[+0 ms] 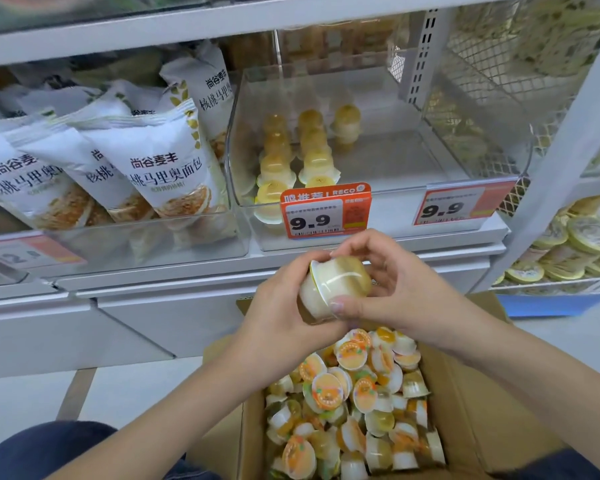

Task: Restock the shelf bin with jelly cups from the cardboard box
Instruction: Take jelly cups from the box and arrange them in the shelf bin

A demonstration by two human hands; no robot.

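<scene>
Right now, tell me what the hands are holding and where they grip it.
Both hands hold jelly cups above the cardboard box. The left hand cradles the pale lower end; the right hand pinches the amber domed end, thumb near the rim.

Both forearms are bare from the elbow down, with no sleeve, watch or bracelet showing on either one. The left hand and the right hand wear no gloves and no rings, and the nails are short and unpainted. Dark blue trousers, denim by the look of them, cover the legs at the lower edge of the view.
</scene>
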